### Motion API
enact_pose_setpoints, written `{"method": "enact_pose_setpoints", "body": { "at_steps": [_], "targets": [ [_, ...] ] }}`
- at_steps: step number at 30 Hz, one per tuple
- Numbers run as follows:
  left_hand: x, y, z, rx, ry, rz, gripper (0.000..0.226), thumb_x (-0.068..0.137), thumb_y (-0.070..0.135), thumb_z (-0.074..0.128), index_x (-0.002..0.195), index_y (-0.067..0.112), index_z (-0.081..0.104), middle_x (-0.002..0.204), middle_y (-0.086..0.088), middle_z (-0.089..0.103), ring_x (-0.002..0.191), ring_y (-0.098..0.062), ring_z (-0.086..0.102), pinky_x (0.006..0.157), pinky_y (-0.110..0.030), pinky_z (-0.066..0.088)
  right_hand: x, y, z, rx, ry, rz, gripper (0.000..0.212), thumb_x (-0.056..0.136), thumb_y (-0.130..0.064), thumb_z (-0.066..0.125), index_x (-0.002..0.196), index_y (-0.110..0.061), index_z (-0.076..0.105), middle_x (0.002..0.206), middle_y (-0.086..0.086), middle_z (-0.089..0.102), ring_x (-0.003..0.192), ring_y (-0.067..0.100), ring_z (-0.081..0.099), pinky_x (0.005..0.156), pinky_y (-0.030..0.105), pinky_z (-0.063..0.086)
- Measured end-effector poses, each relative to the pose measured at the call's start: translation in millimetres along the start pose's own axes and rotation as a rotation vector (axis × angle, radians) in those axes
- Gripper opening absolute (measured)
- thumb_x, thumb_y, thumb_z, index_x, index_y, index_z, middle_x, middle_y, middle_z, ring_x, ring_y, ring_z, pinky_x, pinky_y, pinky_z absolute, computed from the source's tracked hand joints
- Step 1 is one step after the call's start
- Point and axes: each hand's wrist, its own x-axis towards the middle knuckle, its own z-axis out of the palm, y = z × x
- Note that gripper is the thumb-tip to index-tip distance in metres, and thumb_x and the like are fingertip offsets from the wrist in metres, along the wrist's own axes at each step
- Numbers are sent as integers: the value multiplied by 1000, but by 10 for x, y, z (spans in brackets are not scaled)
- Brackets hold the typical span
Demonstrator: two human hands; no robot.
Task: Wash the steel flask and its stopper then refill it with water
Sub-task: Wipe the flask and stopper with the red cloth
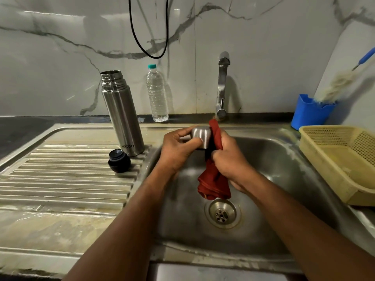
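- Steel sink basin [274, 159] lies under both hands, with a round drain [222, 213] at its bottom and a ribbed draining board [67, 177] to its left.
- Left hand [178, 151] grasps a small rounded steel cup lid [200, 136] above the basin, thumb and fingers curled round its wall.
- Right hand [229, 157] clenches a dark red cloth [214, 183]; the upper end of the cloth is pressed against the open side of the cup lid, and the rest hangs down in a bunch just above the drain.
- Tall brushed-steel flask [121, 116] stands upright on the draining board near the basin's left rim, its threaded mouth open and uncovered, apart from both hands.
- Black rounded stopper [119, 160] sits on the ribs just in front of the flask's base, near it; whether the two touch I cannot tell.
- Clear plastic water bottle with a teal cap [157, 94] stands upright at the wall, between the flask and the steel tap [222, 88].
- The tap's spout ends just above the top tip of the cloth.
- Blue plastic holder [311, 112] at the back right of the desk carries a pale bristled brush with a blue handle [341, 82], tilted to the right.
- Yellow perforated plastic basket [345, 159] rests on the sink's right edge.
- Black cable [150, 37] loops down the grey-veined marble wall [60, 57].
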Motion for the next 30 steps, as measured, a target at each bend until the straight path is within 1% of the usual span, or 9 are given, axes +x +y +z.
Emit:
{"method": "enact_pose_setpoints", "body": {
  "at_steps": [4,7,11,14,17,21,24,26,30],
  "targets": [
    [73,-11,-80,-86,164,-88,25,99,2,61,121,10,71,85,5,78,80,-8,71,76,-25,58,-55,-21,116,-78,28,-66,87,83,9,45,153,-41,39,116,-2,65,91,17,66,67,25,48],
    [77,-35,-15,22,63,-116,22,101,20,59,118,10,69,91,1,75,87,-11,69,83,-33,56,-75,-12,108,-83,42,-51,83,88,8,47,154,-41,35,115,2,65,87,15,65,68,28,51],
    [25,-59,129,180,-93,-138,44,94,47,68,124,14,62,104,-6,71,97,-20,70,88,-39,58,-56,-33,59,-34,77,2,83,93,4,48,159,-41,24,135,0,57,116,19,61,98,43,55],
    [51,-55,130,230,-98,-107,32,100,40,68,116,13,62,100,-10,68,86,-16,67,78,-33,58,-38,-29,53,29,70,14,72,96,5,46,151,-41,38,119,-7,63,108,14,64,89,33,57],
    [68,-52,88,107,-162,-152,45,92,41,75,120,7,65,109,-28,68,96,-31,69,93,-53,57,-24,-19,43,185,90,78,58,96,6,47,141,-29,54,113,4,71,106,22,71,83,35,61],
    [104,-78,32,116,-40,-136,57,82,42,79,131,15,64,116,-8,76,108,-24,73,96,-46,59,-40,-70,61,242,175,79,59,93,6,48,142,-28,57,116,5,71,99,19,69,75,28,56],
    [128,-123,-43,95,32,-90,50,83,39,76,124,11,68,110,-12,77,101,-24,73,88,-40,55,-112,-91,166,-4,163,-51,84,86,5,47,158,-35,35,146,-3,54,119,20,62,93,33,54],
    [117,-86,-50,63,-49,-66,44,87,31,76,126,9,69,114,-13,77,108,-29,73,94,-43,57,-118,-86,177,-54,162,-43,88,90,3,48,162,-39,21,153,0,46,130,24,55,108,46,50],
    [98,-32,27,80,-244,-19,43,97,17,71,137,5,63,126,-15,73,120,-34,69,107,-49,54,-39,-68,3,133,212,76,73,94,1,53,153,-40,38,134,0,62,119,20,60,108,48,50]
  ]
}}
